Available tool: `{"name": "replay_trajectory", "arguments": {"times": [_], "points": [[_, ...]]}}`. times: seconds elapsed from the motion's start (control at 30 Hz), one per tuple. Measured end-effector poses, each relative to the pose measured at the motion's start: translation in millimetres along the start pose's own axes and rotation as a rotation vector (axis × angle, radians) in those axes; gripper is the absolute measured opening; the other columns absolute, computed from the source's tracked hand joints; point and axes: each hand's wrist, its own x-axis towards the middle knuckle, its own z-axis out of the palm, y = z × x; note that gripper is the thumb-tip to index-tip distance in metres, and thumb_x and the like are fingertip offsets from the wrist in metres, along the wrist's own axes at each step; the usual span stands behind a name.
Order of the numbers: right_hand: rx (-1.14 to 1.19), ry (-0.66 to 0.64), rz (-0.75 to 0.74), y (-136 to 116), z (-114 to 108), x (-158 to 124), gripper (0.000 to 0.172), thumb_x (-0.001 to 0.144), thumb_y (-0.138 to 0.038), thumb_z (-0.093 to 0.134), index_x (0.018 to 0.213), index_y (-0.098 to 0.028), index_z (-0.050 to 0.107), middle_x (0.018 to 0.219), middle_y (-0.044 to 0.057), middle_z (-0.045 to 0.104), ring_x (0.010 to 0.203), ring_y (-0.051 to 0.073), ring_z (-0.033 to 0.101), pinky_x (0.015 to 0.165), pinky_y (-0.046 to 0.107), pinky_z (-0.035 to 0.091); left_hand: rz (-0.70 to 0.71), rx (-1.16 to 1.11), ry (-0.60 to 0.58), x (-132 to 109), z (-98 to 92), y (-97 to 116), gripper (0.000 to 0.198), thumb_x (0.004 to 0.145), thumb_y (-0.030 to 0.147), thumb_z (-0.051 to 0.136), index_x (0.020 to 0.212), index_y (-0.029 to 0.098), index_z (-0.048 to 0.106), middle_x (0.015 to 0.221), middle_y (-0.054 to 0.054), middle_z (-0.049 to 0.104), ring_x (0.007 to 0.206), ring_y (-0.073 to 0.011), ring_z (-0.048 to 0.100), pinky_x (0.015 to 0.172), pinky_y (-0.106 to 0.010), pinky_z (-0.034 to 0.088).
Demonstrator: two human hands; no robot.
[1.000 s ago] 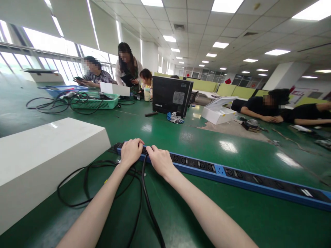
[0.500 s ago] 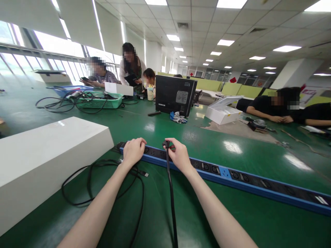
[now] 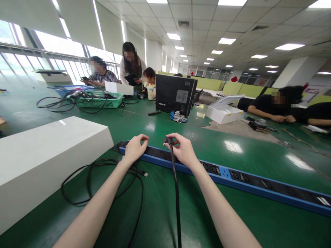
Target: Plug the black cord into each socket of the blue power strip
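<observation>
In my right hand (image 3: 184,148) a black power plug (image 3: 168,140) is pinched between thumb and fingers, held just above a long blue-and-black power strip (image 3: 258,187). Its metal pins point left, apart from the sockets. From the plug a thick black cord (image 3: 176,193) runs down toward me. My left hand (image 3: 136,148) is over the left end of the strip, fingers loosely bent with a gap between thumb and index finger. Whether it touches the strip I cannot tell. Below it lies a thin black cable (image 3: 89,182) with a USB connector (image 3: 145,174).
A white box (image 3: 54,137) stands at left on the green table (image 3: 155,213). Farther back are a green basket (image 3: 108,102) with cables, a black computer case (image 3: 173,94), gloves (image 3: 178,117) and an open white box (image 3: 223,113). Several people are around the table.
My right hand has lifted the plug slightly and moved it a little to the right, with its pins now showing. My left hand has risen slightly over the strip.
</observation>
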Motion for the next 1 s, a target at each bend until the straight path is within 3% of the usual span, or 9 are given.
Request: {"name": "replay_trajectory", "arguments": {"times": [0.1,0.17,0.2,0.33,0.47,0.6,0.73,0.83,1.0], "points": [[0.187,0.029,0.021,-7,-7,2,0.040,0.090,-0.039,0.064,0.126,-0.022,0.061,0.124,0.008,0.069,0.095,0.017,0.070,0.079,0.026,0.056,0.079,-0.241,-0.180,-2,-7.1,42,0.045,0.101,0.052,0.036,0.120,0.023,0.066,0.109,-0.007,0.076,0.093,-0.0192,0.072,0.081,-0.033,0.057],[0.325,0.018,0.007,-11,-14,2,0.044,0.089,-0.039,0.066,0.128,-0.021,0.060,0.126,0.010,0.068,0.099,0.019,0.070,0.082,0.029,0.058,0.099,-0.685,-0.465,-9,-12.6,72,0.052,0.099,0.057,0.043,0.129,0.019,0.060,0.112,-0.013,0.074,0.092,-0.0222,0.073,0.076,-0.035,0.058],[0.396,0.003,-0.016,-13,-19,1,0.046,0.088,-0.038,0.067,0.129,-0.020,0.060,0.127,0.010,0.067,0.101,0.020,0.070,0.085,0.031,0.058,0.096,-0.798,-0.522,-12,-15.7,85,0.052,0.095,0.055,0.052,0.131,0.019,0.058,0.112,-0.013,0.074,0.092,-0.0227,0.074,0.074,-0.034,0.059],[0.646,-0.123,-0.071,-21,-48,-4,0.049,0.089,-0.033,0.068,0.135,-0.021,0.060,0.131,0.010,0.066,0.110,0.022,0.068,0.096,0.039,0.057,0.066,-0.895,-0.443,-23,-30.0,118,0.050,0.088,0.050,0.068,0.125,0.018,0.061,0.107,-0.011,0.074,0.091,-0.0227,0.073,0.072,-0.033,0.060],[0.801,-0.238,0.070,-31,-74,-14,0.043,0.095,-0.037,0.061,0.136,-0.025,0.061,0.132,0.009,0.065,0.110,0.024,0.067,0.079,0.037,0.064,0.172,-0.711,-0.305,-27,-42.0,132,0.043,0.087,0.049,0.068,0.119,0.021,0.066,0.114,-0.008,0.075,0.095,-0.0243,0.073,0.077,-0.035,0.060],[0.738,-0.220,0.157,-34,-83,-20,0.040,0.091,-0.048,0.067,0.121,-0.022,0.065,0.111,0.008,0.070,0.079,0.017,0.070,0.060,0.029,0.061,0.270,-0.402,-0.058,-32,-45.5,141,0.040,0.088,0.051,0.066,0.120,0.027,0.069,0.110,-0.004,0.076,0.097,-0.0229,0.072,0.078,-0.031,0.057],[0.547,-0.230,0.152,-38,-103,-11,0.038,0.090,-0.052,0.069,0.099,-0.014,0.068,0.082,0.004,0.065,0.058,0.009,0.056,0.048,0.019,0.048,0.313,-0.244,0.007,-37,-43.8,146,0.049,0.090,0.049,0.065,0.136,0.036,0.059,0.111,0.000,0.076,0.096,-0.0200,0.072,0.081,-0.031,0.057],[0.433,-0.098,0.151,-49,-146,8,0.036,0.089,-0.049,0.071,0.095,-0.015,0.064,0.071,-0.001,0.056,0.053,0.006,0.045,0.041,0.015,0.033,0.344,-0.223,-0.006,-37,-43.1,145,0.050,0.093,0.044,0.061,0.142,0.037,0.051,0.116,0.002,0.075,0.097,-0.0174,0.071,0.081,-0.031,0.057],[0.390,0.335,0.025,-70,-230,43,0.026,0.097,-0.046,0.061,0.098,-0.020,0.053,0.067,-0.005,0.049,0.045,0.005,0.031,0.038,0.019,0.017,0.290,-0.072,-0.024,-24,-38.2,117,0.035,0.095,0.039,0.055,0.129,0.034,0.058,0.112,0.003,0.076,0.091,-0.0168,0.072,0.080,-0.030,0.055]]}}
